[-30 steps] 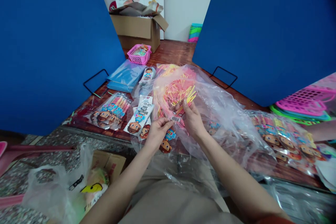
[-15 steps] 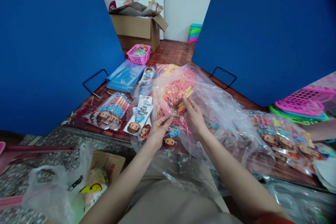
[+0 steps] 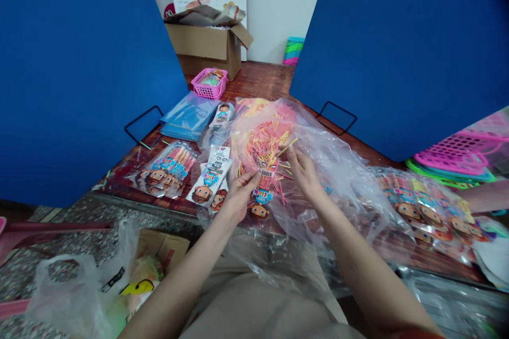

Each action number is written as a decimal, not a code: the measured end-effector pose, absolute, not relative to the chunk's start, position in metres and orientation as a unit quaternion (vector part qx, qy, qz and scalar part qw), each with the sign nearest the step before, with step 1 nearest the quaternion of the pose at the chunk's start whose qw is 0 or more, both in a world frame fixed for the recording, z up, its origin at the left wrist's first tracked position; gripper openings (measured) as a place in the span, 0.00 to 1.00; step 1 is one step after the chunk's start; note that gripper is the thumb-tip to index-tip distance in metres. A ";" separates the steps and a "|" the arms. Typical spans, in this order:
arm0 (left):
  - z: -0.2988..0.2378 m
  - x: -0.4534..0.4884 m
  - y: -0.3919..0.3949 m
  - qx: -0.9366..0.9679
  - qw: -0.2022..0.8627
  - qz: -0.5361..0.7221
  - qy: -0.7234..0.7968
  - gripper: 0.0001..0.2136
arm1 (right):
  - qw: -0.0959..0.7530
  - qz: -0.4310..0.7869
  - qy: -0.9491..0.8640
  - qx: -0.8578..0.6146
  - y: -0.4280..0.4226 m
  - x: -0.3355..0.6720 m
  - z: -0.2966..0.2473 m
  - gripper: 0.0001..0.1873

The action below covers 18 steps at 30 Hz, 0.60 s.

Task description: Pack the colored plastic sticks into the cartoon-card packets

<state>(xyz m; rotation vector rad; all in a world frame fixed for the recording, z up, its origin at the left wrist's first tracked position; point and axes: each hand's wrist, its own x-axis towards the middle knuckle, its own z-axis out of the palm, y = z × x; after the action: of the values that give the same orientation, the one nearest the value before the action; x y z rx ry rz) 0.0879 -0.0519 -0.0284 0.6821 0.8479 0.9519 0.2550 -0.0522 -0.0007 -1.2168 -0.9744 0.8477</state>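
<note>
My left hand (image 3: 240, 193) is closed on the edge of a small clear pouch (image 3: 260, 211) printed with a cartoon face and coloured lettering. Thin pink and yellow sticks show inside the pouch's upper part, beside a barcode. To its right, my right hand (image 3: 304, 172) pinches a few thin yellow sticks (image 3: 287, 147) between thumb and fingers. Just beyond both hands lies a heap of loose pink and yellow sticks (image 3: 268, 135) on a large clear plastic sheet (image 3: 334, 153). Flat printed packets (image 3: 209, 183) lie left of my left hand.
Filled packets (image 3: 167, 167) lie at left and more packets (image 3: 421, 206) at right. Behind are blue plastic sleeves (image 3: 191, 116), a pink basket (image 3: 210, 83) and an open carton (image 3: 202, 42). Blue panels (image 3: 79, 63) flank the wooden table (image 3: 262, 77). Another person's arm (image 3: 491, 196) reaches in at right.
My right hand has moved slightly right, away from the pouch's mouth, with yellow sticks showing at its fingertips. My left hand keeps its hold on the pouch.
</note>
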 end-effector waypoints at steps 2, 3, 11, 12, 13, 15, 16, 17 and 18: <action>-0.028 0.088 -0.052 0.317 0.749 0.434 0.388 0.15 | 0.616 0.365 -0.456 -0.528 -0.058 0.256 0.001 0.19; -0.028 0.088 -0.052 0.321 0.744 0.437 0.391 0.15 | 0.610 0.372 -0.473 -0.516 -0.061 0.255 0.004 0.21; -0.025 0.087 -0.051 0.308 0.741 0.441 0.402 0.17 | 0.555 0.344 -0.576 -0.492 -0.068 0.242 0.013 0.13; -0.025 0.087 -0.051 0.309 0.741 0.443 0.399 0.17 | 0.537 0.333 -0.596 -0.496 -0.067 0.243 0.010 0.10; -0.024 0.087 -0.051 0.311 0.742 0.444 0.395 0.17 | 0.513 0.328 -0.616 -0.500 -0.066 0.243 0.007 0.09; -0.025 0.087 -0.052 0.317 0.742 0.443 0.390 0.18 | 0.480 0.327 -0.634 -0.511 -0.064 0.244 0.003 0.08; -0.025 0.087 -0.052 0.321 0.741 0.443 0.388 0.18 | 0.479 0.331 -0.629 -0.515 -0.063 0.245 0.003 0.08; -0.025 0.086 -0.052 0.326 0.741 0.442 0.386 0.19 | 0.490 0.335 -0.617 -0.517 -0.063 0.246 0.003 0.08; -0.025 0.085 -0.052 0.333 0.741 0.439 0.384 0.19 | 0.510 0.342 -0.600 -0.513 -0.063 0.247 0.006 0.09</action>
<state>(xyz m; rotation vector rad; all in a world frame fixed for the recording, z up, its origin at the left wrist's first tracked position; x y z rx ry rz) 0.0849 -0.0518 -0.0251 0.7313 0.8424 0.9633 0.2474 -0.0626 0.0055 -1.2353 -1.4433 0.8222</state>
